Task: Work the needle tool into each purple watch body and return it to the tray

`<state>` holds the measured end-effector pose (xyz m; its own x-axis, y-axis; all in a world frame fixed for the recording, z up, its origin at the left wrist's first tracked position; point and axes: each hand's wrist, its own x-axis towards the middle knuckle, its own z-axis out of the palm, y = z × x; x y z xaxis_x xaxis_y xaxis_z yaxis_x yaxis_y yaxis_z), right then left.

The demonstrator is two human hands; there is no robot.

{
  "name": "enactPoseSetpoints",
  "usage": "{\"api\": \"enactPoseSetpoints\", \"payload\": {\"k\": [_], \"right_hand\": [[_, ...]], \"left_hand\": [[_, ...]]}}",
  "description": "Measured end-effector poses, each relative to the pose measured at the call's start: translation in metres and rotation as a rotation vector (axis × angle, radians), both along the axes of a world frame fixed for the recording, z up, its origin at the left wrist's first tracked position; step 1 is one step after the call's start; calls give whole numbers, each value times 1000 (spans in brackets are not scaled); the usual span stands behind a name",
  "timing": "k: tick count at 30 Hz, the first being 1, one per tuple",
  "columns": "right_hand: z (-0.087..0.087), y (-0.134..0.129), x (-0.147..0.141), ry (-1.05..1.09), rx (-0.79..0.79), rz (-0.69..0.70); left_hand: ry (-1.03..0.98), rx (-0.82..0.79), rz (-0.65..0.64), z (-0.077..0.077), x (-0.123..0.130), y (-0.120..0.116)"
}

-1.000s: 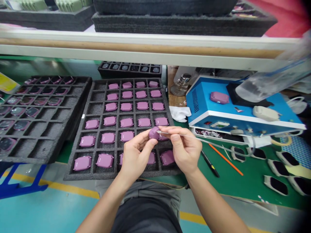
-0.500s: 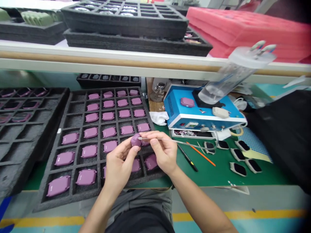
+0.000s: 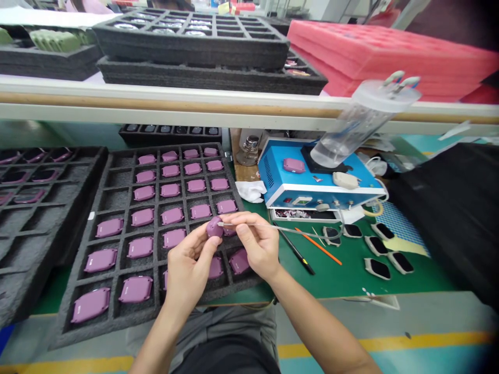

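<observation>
Left hand (image 3: 189,265): fingers curled, thumb pressed on a purple plastic case (image 3: 213,227), pinched just above the foam tray (image 3: 154,311)
Right hand (image 3: 257,246): thumb and fingertips pinching a thin metal probe (image 3: 249,226), tip right at the case
Nearby: blue bench machine (image 3: 273,174) right of the tray, spare purple case (image 3: 293,165) on top

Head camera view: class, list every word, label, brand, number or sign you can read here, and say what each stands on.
No word, brand or number can be read clearly.
Purple cases in the foam tray: a small pale mark on each, too small to read.
Blue box: small labels on its white front panel, too blurred to read.
</observation>
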<state>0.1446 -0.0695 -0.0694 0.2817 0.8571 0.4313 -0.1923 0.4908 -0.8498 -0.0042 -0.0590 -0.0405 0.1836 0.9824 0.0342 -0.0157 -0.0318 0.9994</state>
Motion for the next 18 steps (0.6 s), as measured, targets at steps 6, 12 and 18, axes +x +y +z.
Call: {"api": "enactPoseSetpoints", "payload": {"k": [6, 12, 18], "right_hand": [[1, 0, 0, -8, -21, -11], [0, 0, 0, -4, -37, -13], [1, 1, -1, -11, -44, -18]], "left_hand": [[1, 0, 4, 1, 0, 0], [9, -5, 3, 1, 0, 0], [2, -11, -2, 1, 0, 0]]}}
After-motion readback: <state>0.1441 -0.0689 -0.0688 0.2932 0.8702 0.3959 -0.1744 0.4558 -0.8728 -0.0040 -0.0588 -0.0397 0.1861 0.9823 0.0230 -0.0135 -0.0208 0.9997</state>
